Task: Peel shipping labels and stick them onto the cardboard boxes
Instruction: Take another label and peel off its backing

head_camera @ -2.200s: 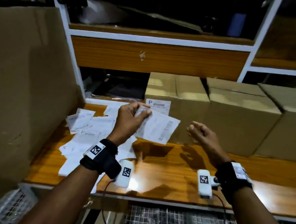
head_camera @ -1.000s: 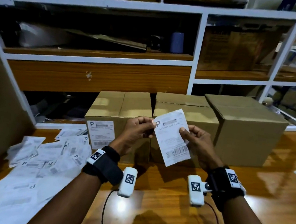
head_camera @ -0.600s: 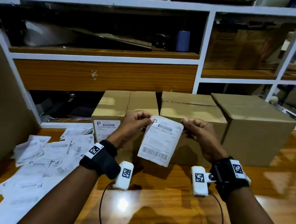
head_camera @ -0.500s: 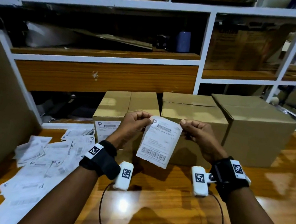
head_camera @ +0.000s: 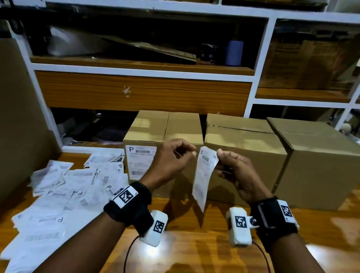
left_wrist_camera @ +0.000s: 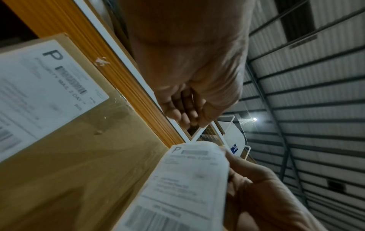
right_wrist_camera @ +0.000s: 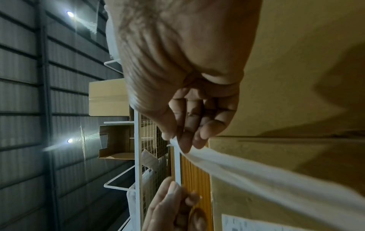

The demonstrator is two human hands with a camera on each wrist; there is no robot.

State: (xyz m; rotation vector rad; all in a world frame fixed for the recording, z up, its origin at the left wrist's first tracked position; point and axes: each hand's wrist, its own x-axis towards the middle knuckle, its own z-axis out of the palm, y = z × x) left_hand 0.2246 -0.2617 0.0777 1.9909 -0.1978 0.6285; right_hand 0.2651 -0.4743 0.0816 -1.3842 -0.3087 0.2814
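The right hand [head_camera: 237,171] pinches the top corner of a shipping label [head_camera: 202,177] between thumb and fingers, and the label hangs free in the air in front of the 3 cardboard boxes [head_camera: 243,144], above the wooden table [head_camera: 204,246]. The left hand [head_camera: 170,160] is just beside the label's top edge with its fingers curled together; I cannot tell if it holds a thin backing or nothing.

The risk, I think, is that the loose label curls or folds on itself, because only 1 corner is held and the paper already bends. If the sticky side touches itself or the fingers, it may wrinkle or tear.

The label's long axis is nearly vertical, with the printed "P" end up. In the head view the sheet shows almost edge-on, its printed face toward the left hand.
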